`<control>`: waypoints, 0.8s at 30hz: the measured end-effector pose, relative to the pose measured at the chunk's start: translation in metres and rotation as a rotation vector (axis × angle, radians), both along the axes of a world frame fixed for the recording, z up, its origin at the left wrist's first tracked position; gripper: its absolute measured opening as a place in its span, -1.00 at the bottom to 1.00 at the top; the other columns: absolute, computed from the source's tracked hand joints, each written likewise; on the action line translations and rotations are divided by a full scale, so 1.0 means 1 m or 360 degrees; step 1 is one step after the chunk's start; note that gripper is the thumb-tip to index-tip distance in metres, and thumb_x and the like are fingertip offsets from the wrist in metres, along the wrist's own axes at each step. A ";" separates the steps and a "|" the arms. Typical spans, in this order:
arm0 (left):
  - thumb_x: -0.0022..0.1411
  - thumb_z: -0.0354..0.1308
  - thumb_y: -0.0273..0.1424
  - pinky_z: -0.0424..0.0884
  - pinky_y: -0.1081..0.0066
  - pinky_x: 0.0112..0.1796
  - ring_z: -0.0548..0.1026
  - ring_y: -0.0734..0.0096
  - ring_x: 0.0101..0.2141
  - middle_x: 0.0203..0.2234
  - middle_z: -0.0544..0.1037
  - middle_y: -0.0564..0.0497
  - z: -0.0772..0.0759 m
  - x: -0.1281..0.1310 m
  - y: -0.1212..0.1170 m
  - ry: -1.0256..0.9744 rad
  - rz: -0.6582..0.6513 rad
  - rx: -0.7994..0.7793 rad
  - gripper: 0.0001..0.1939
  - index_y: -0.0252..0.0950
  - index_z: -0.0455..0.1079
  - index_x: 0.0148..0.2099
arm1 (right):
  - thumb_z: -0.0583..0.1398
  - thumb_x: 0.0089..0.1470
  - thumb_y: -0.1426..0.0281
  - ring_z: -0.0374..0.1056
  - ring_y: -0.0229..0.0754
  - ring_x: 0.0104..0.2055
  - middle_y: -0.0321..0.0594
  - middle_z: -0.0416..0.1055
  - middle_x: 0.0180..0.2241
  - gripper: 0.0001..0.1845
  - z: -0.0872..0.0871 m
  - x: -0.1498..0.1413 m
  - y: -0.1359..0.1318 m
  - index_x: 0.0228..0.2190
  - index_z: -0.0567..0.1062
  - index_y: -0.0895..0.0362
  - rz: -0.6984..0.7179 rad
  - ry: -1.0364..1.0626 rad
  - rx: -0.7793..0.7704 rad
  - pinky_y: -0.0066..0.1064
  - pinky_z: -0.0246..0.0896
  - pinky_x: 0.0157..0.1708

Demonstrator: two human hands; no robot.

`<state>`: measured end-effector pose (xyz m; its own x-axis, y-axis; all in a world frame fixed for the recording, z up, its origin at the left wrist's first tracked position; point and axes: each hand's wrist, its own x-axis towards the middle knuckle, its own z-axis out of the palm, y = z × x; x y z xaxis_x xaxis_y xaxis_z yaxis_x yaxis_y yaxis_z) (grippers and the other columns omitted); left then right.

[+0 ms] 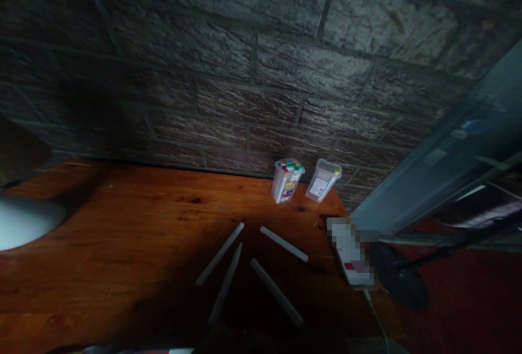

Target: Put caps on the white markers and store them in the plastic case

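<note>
Neither of my hands can be made out; the bottom middle of the view is in deep shadow. Several white marker pens lie on the wooden table. One marker with a reddish tip (220,254) slants on the left, and beside it lies a pointed marker (225,284). To the right rest another marker with a red end (284,244) and a plain white marker (276,292). Behind them, near the wall, stands a clear container (286,181) packed with markers with coloured ends. A second clear container (323,181), with a white label, shows one yellow end inside.
The wooden table (122,223) meets a brick wall (228,98). At the right edge lies a pale, partly pixelated device (351,253) with a cable (379,318). A white rounded object (28,222) is on the left. A dark round stand base (402,278) sits beyond the table.
</note>
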<state>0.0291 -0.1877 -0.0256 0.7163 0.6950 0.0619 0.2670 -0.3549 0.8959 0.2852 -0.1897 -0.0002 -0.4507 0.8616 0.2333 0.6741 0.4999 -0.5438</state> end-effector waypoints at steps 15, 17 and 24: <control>0.38 0.06 -0.26 0.25 -0.02 0.20 0.39 0.00 0.16 0.14 0.46 -0.22 -0.009 -0.020 0.039 0.0324 0.0861 0.0800 -0.53 -0.24 0.29 0.28 | 0.09 0.31 0.32 0.51 -0.03 -0.11 -0.04 0.55 -0.15 -0.73 0.000 0.020 0.026 -0.11 0.52 0.15 -0.0544 -0.0128 -0.0029 -0.22 0.41 -0.09; 0.38 0.03 -0.31 0.29 -0.04 0.17 0.41 -0.01 0.12 0.07 0.52 -0.17 -0.019 -0.031 0.051 0.0403 0.0897 0.0949 -0.61 -0.19 0.39 0.20 | 0.11 0.29 0.35 0.48 -0.01 -0.09 -0.03 0.53 -0.15 -0.77 -0.006 0.020 0.042 -0.15 0.53 0.16 -0.0513 -0.0268 -0.0002 -0.19 0.39 -0.06; 0.41 -0.01 -0.34 0.38 0.03 0.11 0.49 0.11 0.04 0.03 0.56 -0.11 -0.017 -0.027 0.061 0.0406 0.0852 0.0897 -0.64 -0.18 0.39 0.18 | 0.16 0.24 0.42 0.48 -0.08 -0.11 -0.08 0.52 -0.12 -0.80 -0.027 0.012 0.057 -0.12 0.54 0.10 -0.0404 -0.0377 -0.0052 -0.27 0.41 -0.06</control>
<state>0.0022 -0.1264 -0.0424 0.3356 0.8602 0.3840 0.6996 -0.5006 0.5099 0.2968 -0.1329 -0.0267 -0.2594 0.9585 0.1183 0.8841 0.2850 -0.3703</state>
